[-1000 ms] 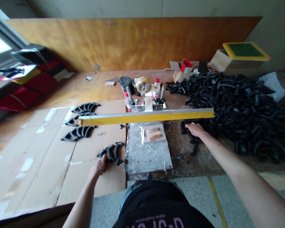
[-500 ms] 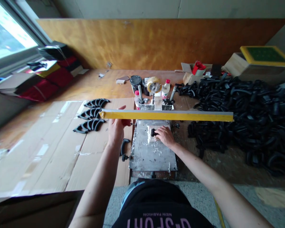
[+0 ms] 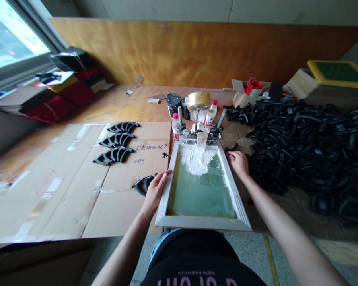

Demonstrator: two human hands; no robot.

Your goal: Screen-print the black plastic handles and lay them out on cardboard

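Furthest left, on the cardboard [image 3: 77, 198], three fanned rows of black curved parts [image 3: 116, 154]: close-packed, so liable to slide into one another after a careless brush of the arm. Nearer the middle, a few loose black parts [image 3: 139, 184], just beside the left hand [image 3: 156, 190]: easy to sweep askew with the knuckles. Fingertips of that hand at the left side of the screen frame [image 3: 163, 206], clamped or merely touching, impossible to tell; with a slack hold, a likely slip or drop. In the centre, close before the body, the frame itself, with white paste [image 3: 197, 162] at the far end of the green mesh [image 3: 201, 198]: apt to creep under too steep a tilt (rather a generous dollop, too), or to mark fingers and then parts. Right hand [image 3: 239, 163] beside the opposite side, fingers bent in, contact unclear: with a one-sided pull, a possible twist. Furthest right, the black heap [image 3: 310, 139]: prone, probably, to slumping wristward after a bump.
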